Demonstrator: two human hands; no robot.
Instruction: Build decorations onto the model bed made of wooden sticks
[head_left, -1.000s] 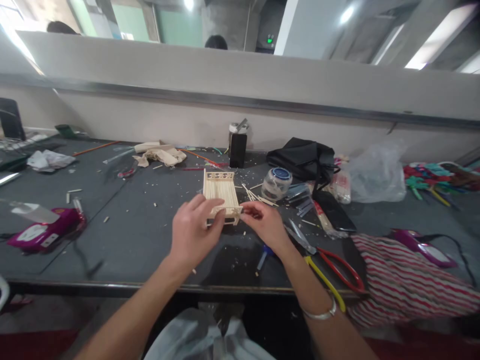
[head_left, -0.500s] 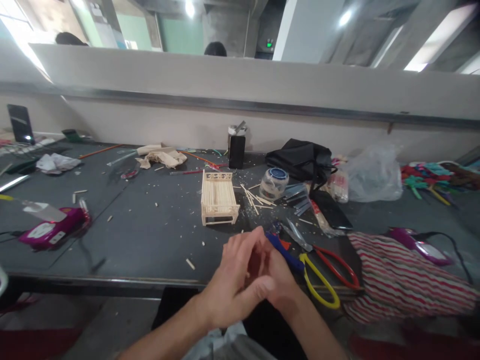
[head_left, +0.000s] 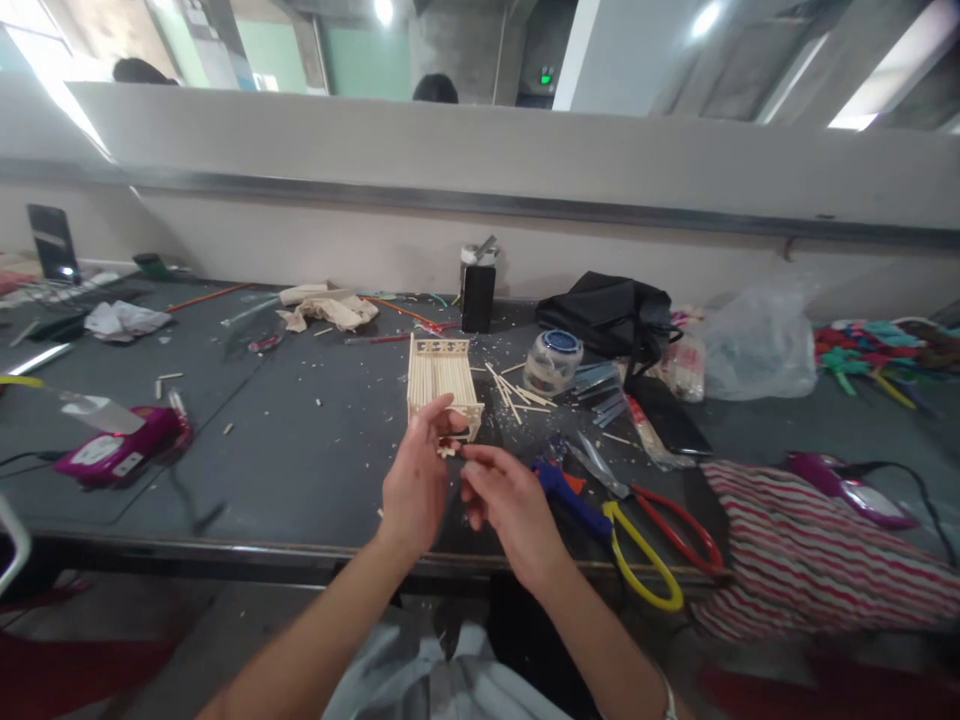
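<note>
A miniature bed (head_left: 442, 375) made of pale wooden sticks stands upright on the dark table, its near end partly behind my left hand. Just in front of it, my left hand (head_left: 418, 480) is curled, with its fingertips closed around a small pale wooden piece (head_left: 448, 450). My right hand (head_left: 514, 505) meets the same piece from the right, thumb and forefinger pinched at its edge. Fingers cover part of the piece, so its full shape is hidden. To the right of my right hand lies a blue-handled glue gun (head_left: 571, 500), beside scissors (head_left: 600, 470) with red and yellow handles.
Loose sticks (head_left: 517, 395) and a clear jar with blue lid (head_left: 553, 362) lie beyond my hands. A black phone (head_left: 478, 298) stands upright at the back. Striped cloth (head_left: 810, 550) hangs over the right edge; a purple device (head_left: 120, 445) sits left. Wood crumbs dot the table.
My hands were pressed together near the table edge. They have moved forward and apart toward the bed, and the small wooden piece now shows between their fingertips.
</note>
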